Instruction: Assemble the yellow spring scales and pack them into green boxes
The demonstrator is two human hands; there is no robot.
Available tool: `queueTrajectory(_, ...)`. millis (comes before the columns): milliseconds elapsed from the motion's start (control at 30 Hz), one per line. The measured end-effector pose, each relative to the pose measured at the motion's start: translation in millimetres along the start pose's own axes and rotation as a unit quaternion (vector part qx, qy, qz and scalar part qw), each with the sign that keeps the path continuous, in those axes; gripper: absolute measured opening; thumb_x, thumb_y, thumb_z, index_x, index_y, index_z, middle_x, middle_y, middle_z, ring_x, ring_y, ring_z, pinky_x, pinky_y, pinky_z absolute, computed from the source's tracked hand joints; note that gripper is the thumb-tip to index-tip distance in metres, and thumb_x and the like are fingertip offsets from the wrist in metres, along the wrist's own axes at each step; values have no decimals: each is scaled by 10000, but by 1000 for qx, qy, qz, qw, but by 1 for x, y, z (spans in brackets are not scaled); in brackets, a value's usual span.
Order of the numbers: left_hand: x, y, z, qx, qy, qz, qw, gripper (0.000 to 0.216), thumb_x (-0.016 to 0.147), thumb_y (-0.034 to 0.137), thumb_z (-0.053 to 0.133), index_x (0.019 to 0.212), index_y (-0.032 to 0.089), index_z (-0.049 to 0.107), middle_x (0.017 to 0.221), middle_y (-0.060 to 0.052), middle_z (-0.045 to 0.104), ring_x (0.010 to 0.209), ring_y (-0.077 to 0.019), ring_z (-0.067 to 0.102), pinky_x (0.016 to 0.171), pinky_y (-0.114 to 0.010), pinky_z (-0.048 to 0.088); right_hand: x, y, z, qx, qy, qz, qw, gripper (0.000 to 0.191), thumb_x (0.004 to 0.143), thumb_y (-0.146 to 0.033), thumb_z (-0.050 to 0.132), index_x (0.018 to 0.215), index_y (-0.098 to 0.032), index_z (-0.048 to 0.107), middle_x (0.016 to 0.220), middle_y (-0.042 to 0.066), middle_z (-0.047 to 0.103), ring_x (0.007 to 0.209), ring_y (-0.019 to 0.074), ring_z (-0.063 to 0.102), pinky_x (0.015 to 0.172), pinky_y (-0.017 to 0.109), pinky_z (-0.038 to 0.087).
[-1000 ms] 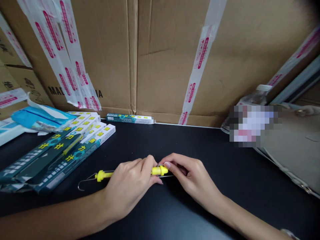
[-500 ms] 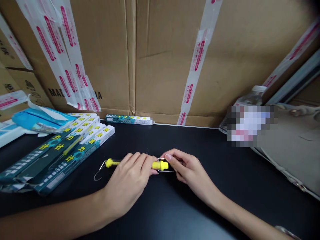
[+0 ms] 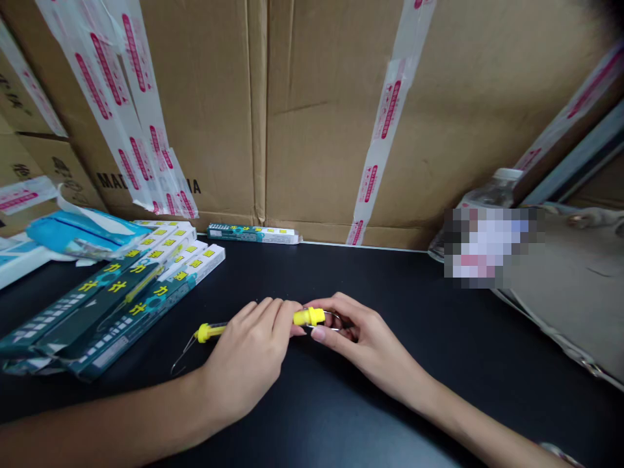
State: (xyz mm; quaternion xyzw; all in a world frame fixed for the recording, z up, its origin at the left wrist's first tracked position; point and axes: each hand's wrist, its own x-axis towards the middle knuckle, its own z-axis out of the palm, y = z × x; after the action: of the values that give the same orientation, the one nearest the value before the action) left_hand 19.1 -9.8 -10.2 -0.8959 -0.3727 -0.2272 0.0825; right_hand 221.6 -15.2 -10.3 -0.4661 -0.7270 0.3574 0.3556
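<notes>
A slim spring scale with yellow end caps (image 3: 308, 317) and a wire hook at its left end lies on the black table (image 3: 439, 338). My left hand (image 3: 248, 357) covers its middle, fingers curled round the tube. My right hand (image 3: 355, 341) pinches the metal ring at the right yellow cap. Both hands rest low on the table, close together.
Several long teal and white boxes (image 3: 121, 292) lie at the left, one more (image 3: 253, 233) by the cardboard wall (image 3: 316, 117). A blue plastic bag (image 3: 73, 231) sits far left. A water bottle (image 3: 487, 195) and a beige bag (image 3: 570, 286) are at the right.
The scale first shifted right and away from me, then tilted back left a little. My right fingers have curled more over the ring end. Both hands stay on it.
</notes>
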Motion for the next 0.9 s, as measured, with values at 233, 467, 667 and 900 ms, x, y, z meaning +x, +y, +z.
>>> queueTrajectory(233,0,2,-2,5,55,42,998,156,1028,156,370,989,163,521,857,-39,656,690,-219,590,629,-355,403,-5,-3,-5,-130,-17,-98,986,226,991,-335,527,1178,-213,559,986,40,573,800,162,570,718,293,484)
queueTrajectory(467,2,2,-2,29,70,59,995,164,1034,177,367,971,156,517,804,-34,637,664,-216,584,624,-352,398,-6,-1,0,-255,-45,-156,953,302,1021,-157,340,1307,-155,439,1097,116,522,878,219,592,780,383,548)
queueTrajectory(667,0,3,-1,9,66,64,996,159,1033,214,384,946,163,506,789,-26,621,670,-218,595,623,-356,423,-6,-1,2,-298,-32,-165,939,287,995,-95,336,1248,-145,462,1042,109,493,839,218,554,738,373,552)
queueTrajectory(900,-3,5,0,-8,68,60,996,183,1038,233,369,937,164,504,789,-25,618,682,-218,610,627,-361,456,-6,-1,4,-306,-27,-182,934,294,964,-33,338,1207,-127,474,1003,108,466,859,225,506,750,372,540)
